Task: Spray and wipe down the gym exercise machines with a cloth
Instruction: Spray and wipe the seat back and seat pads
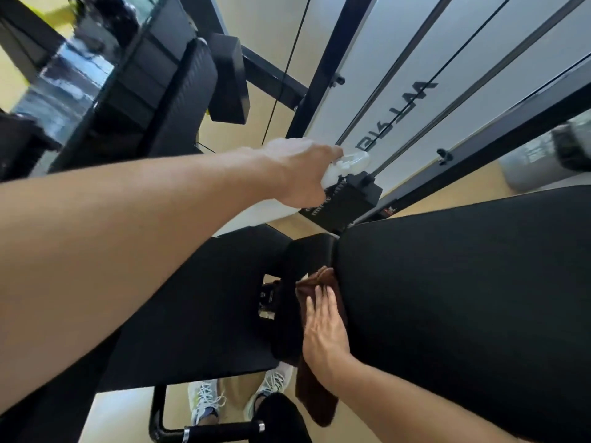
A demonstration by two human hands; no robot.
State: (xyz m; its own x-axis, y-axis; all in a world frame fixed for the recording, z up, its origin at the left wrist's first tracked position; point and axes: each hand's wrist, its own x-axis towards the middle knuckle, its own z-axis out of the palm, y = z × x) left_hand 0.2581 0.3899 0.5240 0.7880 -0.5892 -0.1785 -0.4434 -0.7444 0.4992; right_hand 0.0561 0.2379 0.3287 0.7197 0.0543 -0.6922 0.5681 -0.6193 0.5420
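My left hand [299, 169] grips a white spray bottle [347, 163], held out in front of the machine's white weight-stack shroud [399, 91]. My right hand [324, 327] presses flat, fingers straight, on a brown cloth [315, 284] against the edge of a large black back pad [463, 298]. The cloth's lower end hangs down below my wrist. A black seat pad [198, 314] lies to the left of the cloth.
Black frame bars and cables [415, 75] run across the shroud. A black weight block [345, 203] sits just below the bottle. Another black padded machine [179, 91] stands at upper left. A foot bar [224, 428] and my white shoes [204, 401] are on the tan floor.
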